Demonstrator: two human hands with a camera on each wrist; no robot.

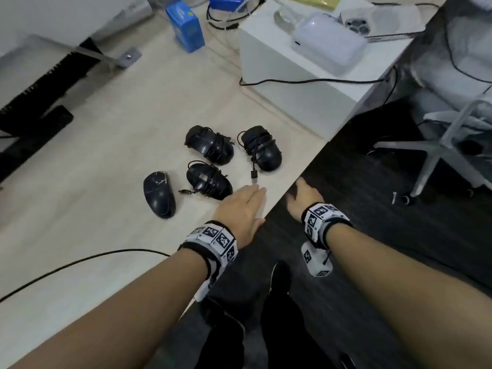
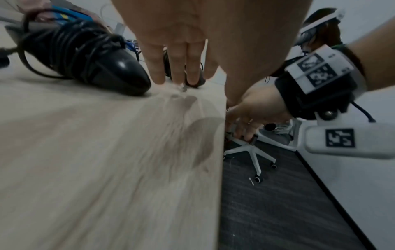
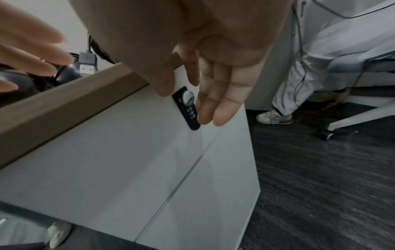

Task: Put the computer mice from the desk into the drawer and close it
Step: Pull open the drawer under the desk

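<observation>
Mice: four black computer mice are seen on the desk [image 1: 106, 182], just ahead and left of the left hand; a bare mouse [image 1: 159, 194] lies farthest left, a cord-wrapped mouse [image 1: 209, 185] is nearest the fingertips, and two more wrapped ones [image 1: 209, 145] [image 1: 262, 147] lie beyond.
Left hand: the left hand [image 1: 243, 209] is held flat over the desk edge, fingers straight and together, nothing gripped.
USB plug: a loose USB plug [image 1: 254, 175] lies just ahead of the left fingertips.
Right hand: the right hand [image 1: 303, 199] is lowered past the desk edge, fingers [image 3: 215, 101] extended, nothing held.
Drawer: the white drawer front [image 3: 107, 160] is closed; its black lock plate [image 3: 188, 108] lies right behind the right fingertips, contact cannot be told.
</observation>
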